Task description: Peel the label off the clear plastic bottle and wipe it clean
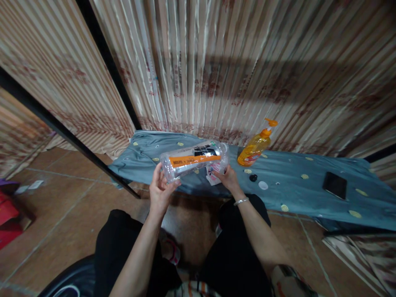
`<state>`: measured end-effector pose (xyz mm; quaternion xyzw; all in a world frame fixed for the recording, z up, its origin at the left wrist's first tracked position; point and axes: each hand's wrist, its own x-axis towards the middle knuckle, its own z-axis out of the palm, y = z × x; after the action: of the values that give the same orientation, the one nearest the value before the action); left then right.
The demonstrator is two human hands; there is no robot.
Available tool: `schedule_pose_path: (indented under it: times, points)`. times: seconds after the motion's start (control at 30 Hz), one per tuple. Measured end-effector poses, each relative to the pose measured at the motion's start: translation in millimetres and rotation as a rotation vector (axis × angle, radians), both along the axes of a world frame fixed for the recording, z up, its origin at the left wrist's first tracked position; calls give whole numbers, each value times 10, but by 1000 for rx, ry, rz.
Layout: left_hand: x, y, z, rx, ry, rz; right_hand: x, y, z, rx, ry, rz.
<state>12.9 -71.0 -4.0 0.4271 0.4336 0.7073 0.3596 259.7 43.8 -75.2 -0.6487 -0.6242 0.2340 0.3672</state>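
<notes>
A clear plastic bottle with an orange and black label lies tilted on its side in the air, its neck end to the right. My left hand grips its base end, fingers behind and thumb in front. Around the neck end, my right hand is closed on the bottle. Just below the bottle, beside my right fingers, is a small white and pink packet; I cannot tell whether the hand touches it. On the cloth to the right lie a small black cap-like piece and a white round lid.
An orange pump bottle stands on the narrow blue-covered bench. A dark phone-like slab lies farther right. Behind hangs a pleated curtain. Dark metal poles cross the left side. A red box is on the floor.
</notes>
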Motion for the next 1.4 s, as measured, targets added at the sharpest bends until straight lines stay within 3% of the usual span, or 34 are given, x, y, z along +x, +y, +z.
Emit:
schedule_pose_path:
  times: [0.8,1.4]
  points:
    - [98,-39,101,-29,-52,24,-14,-27,41,-7,51,26]
    - [98,-5,63,-29,-54,28,-3,-39,77,-24,42,12]
